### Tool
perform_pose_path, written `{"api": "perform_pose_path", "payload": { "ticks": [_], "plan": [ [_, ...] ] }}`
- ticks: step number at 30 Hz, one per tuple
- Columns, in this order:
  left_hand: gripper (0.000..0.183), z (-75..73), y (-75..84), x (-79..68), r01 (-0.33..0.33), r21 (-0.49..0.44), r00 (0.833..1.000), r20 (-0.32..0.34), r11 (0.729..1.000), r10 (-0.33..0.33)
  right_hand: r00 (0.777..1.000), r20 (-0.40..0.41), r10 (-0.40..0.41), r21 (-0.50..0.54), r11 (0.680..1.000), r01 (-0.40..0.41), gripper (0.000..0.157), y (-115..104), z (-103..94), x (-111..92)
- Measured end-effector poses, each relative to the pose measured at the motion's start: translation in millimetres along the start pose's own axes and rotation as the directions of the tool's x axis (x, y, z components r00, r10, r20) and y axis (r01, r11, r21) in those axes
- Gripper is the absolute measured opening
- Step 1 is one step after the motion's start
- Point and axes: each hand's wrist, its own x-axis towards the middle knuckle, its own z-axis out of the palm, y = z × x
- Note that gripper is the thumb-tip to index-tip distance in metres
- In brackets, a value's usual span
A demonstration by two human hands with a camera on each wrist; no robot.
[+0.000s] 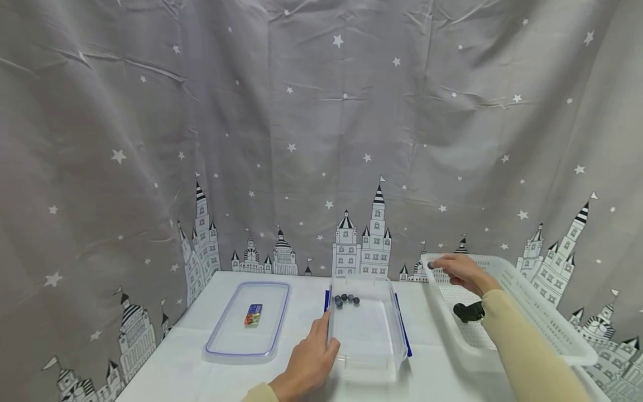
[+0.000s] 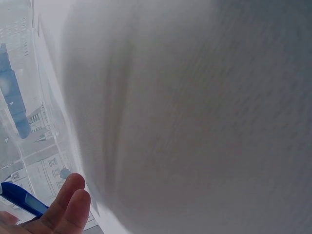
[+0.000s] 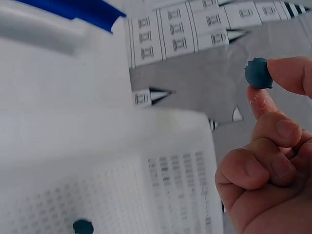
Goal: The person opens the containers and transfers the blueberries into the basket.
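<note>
My right hand [image 1: 461,271] pinches a blueberry [image 3: 258,73] between thumb and index fingertip, over the far left corner of the white perforated basket [image 1: 547,321]. Its other fingers are curled in toward the palm. Another blueberry [image 3: 83,226] lies on the basket floor. In the middle stands a clear plastic container [image 1: 369,360] without its lid, several blueberries [image 1: 344,298] gathered at its far left. My left hand [image 1: 310,357] holds the container's left side, thumb at the rim, fingers along the outer wall. A blue latch [image 2: 24,199] shows beside those fingers.
Left of the container lies a clear lid [image 1: 236,352] with a blue seal, a small colourful packet [image 1: 253,315] on it. A black shape [image 1: 472,311] shows inside the basket beside the right sleeve. A grey castle-print curtain [image 1: 311,139] hangs behind the white table [image 1: 166,368].
</note>
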Motion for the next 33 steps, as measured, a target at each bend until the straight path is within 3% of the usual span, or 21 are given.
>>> {"api": "perform_pose_path", "payload": {
  "ticks": [8, 15, 25, 33],
  "plan": [
    [0.064, -0.1, 1.6, 0.8, -0.006, 0.011, 1.0, -0.003, 1.0, 0.006, 0.999, -0.025, 0.046, -0.018, 0.999, -0.046, 0.052, 21, -20.6, -10],
    [0.065, -0.9, -0.6, 2.5, -0.019, 0.026, 1.0, -0.007, 0.999, 0.019, 0.992, -0.061, 0.107, -0.018, 0.994, -0.108, 0.022, 40, -30.3, -16],
    [0.064, -0.2, -2.4, 2.0, -0.005, 0.024, 1.0, -0.016, 1.0, 0.006, 0.97, -0.106, 0.219, -0.016, 0.975, -0.222, 0.035, 67, -34.5, -21],
    [0.066, -0.4, 0.3, 0.2, -0.004, 0.009, 1.0, -0.005, 1.0, 0.004, 0.956, -0.134, 0.262, -0.054, 0.961, -0.271, 0.018, 84, -33.5, -27]
  ]
}}
